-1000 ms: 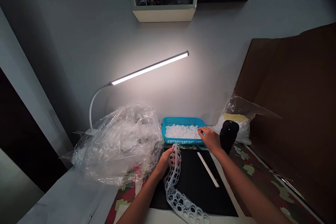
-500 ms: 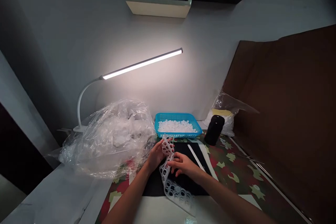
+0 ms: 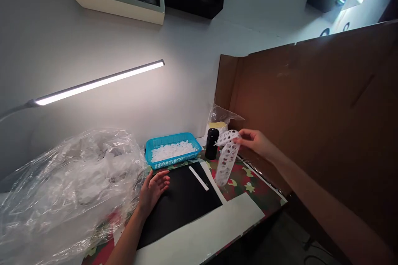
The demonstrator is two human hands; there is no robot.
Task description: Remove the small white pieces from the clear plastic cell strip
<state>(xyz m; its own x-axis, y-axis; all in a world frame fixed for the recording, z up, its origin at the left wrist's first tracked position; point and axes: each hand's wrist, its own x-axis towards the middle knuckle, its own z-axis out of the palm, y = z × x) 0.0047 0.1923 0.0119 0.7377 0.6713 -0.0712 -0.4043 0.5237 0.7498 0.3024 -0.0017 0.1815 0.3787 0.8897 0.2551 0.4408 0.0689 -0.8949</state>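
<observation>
My right hand [image 3: 253, 143] pinches a white strip full of round holes [image 3: 227, 161], raised over the right side of the table. The strip folds at the fingers and its longer end hangs down, passing close to a black cylindrical container [image 3: 212, 144]. My left hand [image 3: 154, 188] holds nothing, its fingers spread and slightly curled over the left edge of a black mat [image 3: 183, 203]. On that mat lies a narrow white stick [image 3: 199, 178]. Behind it, a blue plastic basket [image 3: 173, 162] contains many small white round pieces [image 3: 172, 151].
A big clear plastic bag [image 3: 81, 182] with white material fills the left side. A lit bar lamp [image 3: 102, 83] reaches over the table. Tall brown cardboard [image 3: 298, 103] stands along the right. A smaller plastic bag [image 3: 217, 124] sits at the back, and shelves [image 3: 124, 10] hang above.
The holed strip has left the mat and moved right and up in my right hand. My left hand has let go of it. The view has turned to the right.
</observation>
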